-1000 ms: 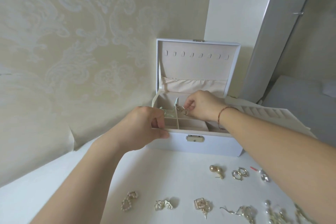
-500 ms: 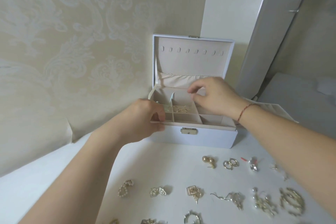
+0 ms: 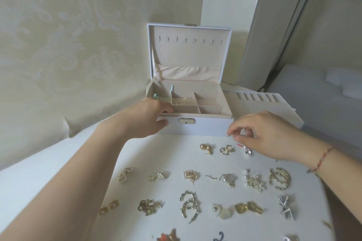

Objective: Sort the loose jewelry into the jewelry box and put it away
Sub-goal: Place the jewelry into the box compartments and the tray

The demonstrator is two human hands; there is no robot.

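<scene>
The white jewelry box (image 3: 205,126) stands open at the back of the white table (image 3: 172,154), its lid upright. Thin gold hoops (image 3: 182,101) lie in one middle compartment. My left hand (image 3: 148,117) grips the box's front left corner, thumb on the front wall and fingers over the rim. My right hand (image 3: 264,135) hovers low over the table by the box's front right corner, thumb and forefinger curled close together. Whether they hold anything is unclear. Just below it lie a small crystal earring (image 3: 247,151), silver hoops (image 3: 227,149) and a gold ball earring (image 3: 205,147).
Several more earring pairs lie in rows across the table toward me. The box's removed ring tray (image 3: 264,103) sits to the right of the box. A patterned wall is close behind, a grey cabinet panel (image 3: 274,25) at the right.
My right hand has left the box's compartments and come down to the table in front of the right corner. The gold hoops stay in the box. My left hand keeps its hold.
</scene>
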